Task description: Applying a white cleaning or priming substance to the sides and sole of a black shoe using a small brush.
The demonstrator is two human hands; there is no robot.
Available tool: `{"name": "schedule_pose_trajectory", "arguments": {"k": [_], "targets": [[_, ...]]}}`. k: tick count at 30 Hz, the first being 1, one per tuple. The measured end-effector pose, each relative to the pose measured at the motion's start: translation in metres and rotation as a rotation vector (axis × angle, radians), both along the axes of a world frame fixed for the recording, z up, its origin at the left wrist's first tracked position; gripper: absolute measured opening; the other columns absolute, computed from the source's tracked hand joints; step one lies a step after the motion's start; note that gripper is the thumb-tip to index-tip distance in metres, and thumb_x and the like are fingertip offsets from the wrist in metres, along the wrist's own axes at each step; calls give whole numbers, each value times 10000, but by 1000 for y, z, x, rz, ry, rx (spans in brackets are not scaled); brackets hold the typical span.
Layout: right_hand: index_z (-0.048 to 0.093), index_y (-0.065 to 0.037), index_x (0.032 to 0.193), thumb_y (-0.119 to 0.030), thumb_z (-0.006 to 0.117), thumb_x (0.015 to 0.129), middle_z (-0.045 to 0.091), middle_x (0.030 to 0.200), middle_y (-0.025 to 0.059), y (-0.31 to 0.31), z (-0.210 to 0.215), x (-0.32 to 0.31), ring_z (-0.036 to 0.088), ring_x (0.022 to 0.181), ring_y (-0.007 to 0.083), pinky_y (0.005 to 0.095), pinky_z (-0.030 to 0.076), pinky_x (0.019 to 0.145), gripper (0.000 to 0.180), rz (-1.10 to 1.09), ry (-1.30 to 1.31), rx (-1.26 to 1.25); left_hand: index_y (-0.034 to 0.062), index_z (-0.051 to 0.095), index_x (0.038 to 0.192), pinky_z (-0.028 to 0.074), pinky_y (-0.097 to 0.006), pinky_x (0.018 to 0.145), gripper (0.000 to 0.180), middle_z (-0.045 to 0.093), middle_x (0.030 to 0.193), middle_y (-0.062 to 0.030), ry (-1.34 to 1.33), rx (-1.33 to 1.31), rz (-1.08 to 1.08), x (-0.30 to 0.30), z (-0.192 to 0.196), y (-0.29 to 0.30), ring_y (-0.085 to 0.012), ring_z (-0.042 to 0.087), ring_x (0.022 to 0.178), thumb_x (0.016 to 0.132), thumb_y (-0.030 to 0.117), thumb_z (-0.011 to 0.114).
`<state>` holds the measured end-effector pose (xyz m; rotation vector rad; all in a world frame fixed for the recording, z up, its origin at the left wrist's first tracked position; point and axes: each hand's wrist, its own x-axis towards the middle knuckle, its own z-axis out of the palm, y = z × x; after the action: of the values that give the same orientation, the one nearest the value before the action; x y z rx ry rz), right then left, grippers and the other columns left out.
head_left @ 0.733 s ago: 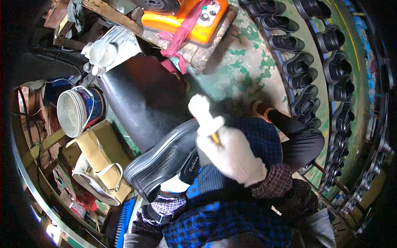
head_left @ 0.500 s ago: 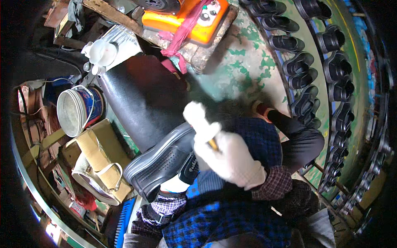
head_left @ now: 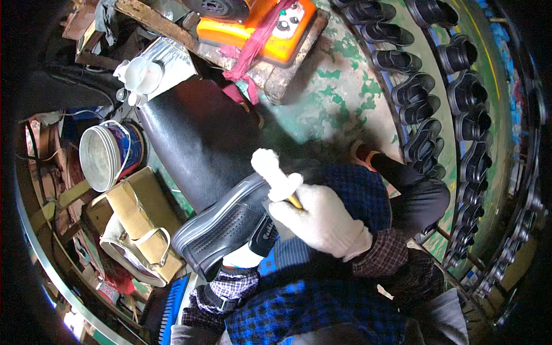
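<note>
My right hand (head_left: pixel 319 218), in a white glove, is closed around a small brush with a yellowish handle (head_left: pixel 293 200); the index finger points up and left over the shoe. My left hand (head_left: pixel 241 259), also gloved and mostly hidden, holds a dark grey shoe (head_left: pixel 230 221) from underneath, sole side tilted toward me. The shoe rests over my lap, above a blue checked apron (head_left: pixel 310 299).
A white bucket with a blue band (head_left: pixel 106 155) stands at the left beside cardboard boxes (head_left: pixel 138 218). A large black roll (head_left: pixel 195 138) lies ahead. An orange machine (head_left: pixel 259 23) sits on a wooden board. Rows of black shoes (head_left: pixel 437 109) line racks at the right.
My right hand with the brush has shifted slightly along the shoe's edge, back and forth. The shoe and left hand stay in place.
</note>
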<state>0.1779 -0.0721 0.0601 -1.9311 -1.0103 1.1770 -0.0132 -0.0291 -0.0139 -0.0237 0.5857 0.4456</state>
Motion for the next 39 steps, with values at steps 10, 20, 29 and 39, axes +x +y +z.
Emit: {"name": "schedule_pose_trajectory", "arguments": {"k": [10,20,29,39], "targets": [[647,31,1137,-376,582,997,682,953,147,-37,21,33,635,897,183,339,495,850,436,-109,381,-300,65,276,1553,163,-458,1256,684,263,1612,-172,12,158,-190,6,11,6,-347,264,1480,1044,519,334],[675,29,1095,-293,518,1033,689,929,239,-44,7,7,676,869,398,401,524,751,363,157,39,-321,23,349,1503,297,-487,1206,500,353,1555,-211,-29,438,-106,13,18,8,-345,381,1425,1052,187,491],[698,-16,1010,-255,519,1023,676,822,219,-40,4,-3,670,709,376,428,504,587,298,30,14,-69,14,365,1481,344,-476,1176,523,419,1502,-214,73,351,-145,16,11,8,-329,432,1387,1004,94,565],[724,-78,915,-316,596,971,627,666,198,-58,-12,-12,625,556,371,472,467,505,277,133,-165,4,-29,314,1499,221,-496,1234,565,333,1552,-225,-237,-44,39,-10,-33,-3,-344,335,1442,1067,329,374]]}}
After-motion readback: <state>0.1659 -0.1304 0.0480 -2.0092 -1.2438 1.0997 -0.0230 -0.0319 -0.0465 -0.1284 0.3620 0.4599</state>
